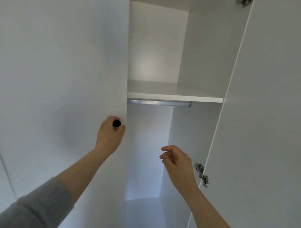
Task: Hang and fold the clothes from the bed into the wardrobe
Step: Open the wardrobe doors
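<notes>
White wardrobe straight ahead, fills view. Right door swung open, left door covers left half. Left hand grips black knob at left door's edge. Right hand loosely curled, holds nothing, before open compartment. Shelf above, metal bar just beneath. Hinge beside right wrist.

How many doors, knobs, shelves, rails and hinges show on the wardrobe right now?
Doors: 2
Knob: 1
Shelf: 1
Rail: 1
Hinges: 2
Total: 7
</notes>
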### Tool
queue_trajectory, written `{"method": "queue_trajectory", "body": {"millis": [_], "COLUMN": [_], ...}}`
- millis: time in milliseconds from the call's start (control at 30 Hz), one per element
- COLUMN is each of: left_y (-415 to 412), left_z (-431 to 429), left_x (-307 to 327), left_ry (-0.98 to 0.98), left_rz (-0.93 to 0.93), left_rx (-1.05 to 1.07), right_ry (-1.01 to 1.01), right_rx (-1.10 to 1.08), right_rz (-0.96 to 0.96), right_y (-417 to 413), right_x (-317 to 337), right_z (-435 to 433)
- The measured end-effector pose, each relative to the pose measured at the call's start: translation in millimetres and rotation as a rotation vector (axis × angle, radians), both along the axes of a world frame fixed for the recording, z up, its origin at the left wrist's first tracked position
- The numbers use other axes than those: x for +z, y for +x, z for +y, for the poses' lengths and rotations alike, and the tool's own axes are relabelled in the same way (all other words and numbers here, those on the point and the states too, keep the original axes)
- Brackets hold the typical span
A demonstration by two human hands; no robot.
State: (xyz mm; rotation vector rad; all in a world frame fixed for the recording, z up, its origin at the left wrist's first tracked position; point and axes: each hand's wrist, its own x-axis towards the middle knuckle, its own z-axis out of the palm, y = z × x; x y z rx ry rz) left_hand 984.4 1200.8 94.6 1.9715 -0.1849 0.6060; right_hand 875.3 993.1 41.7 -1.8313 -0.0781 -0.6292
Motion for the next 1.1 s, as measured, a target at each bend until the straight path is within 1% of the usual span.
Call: {"method": "queue_trajectory", "body": {"millis": [167,367,433,533,800,900,1033,1100], "left_y": [4,-15,-31,-50,-112,-129,-149,-159], "left_z": [-20,-22,-21,-14,9,19,34,43], "left_x": [-1,-1,-4,-5,-14,-15,-14,-14], "left_ry": [0.021,0.040,0.053,0.097,0.099,0.098,0.094,0.093], "left_rz": [-0.048,-0.091,-0.121,-0.162,-0.217,-0.215,-0.193,-0.189], "left_rx": [0.161,0.281,0.330,0.346,0.478,0.488,0.470,0.450], "right_ry": [-0.030,-0.031,-0.027,-0.013,0.023,0.032,-0.050,-0.058], "right_rx": [0.092,0.167,0.215,0.254,0.414,0.571,0.864,0.993], "right_rz": [-0.008,0.029,0.045,0.051,0.051,0.090,0.284,0.298], "right_y": [15,30,32,35,30,21,-2,-14], "right_x": [3,-7,-11,-14,-9,-11,-37,-45], "right_z": [-35,-52,-46,-37,7,35,80,99]}}
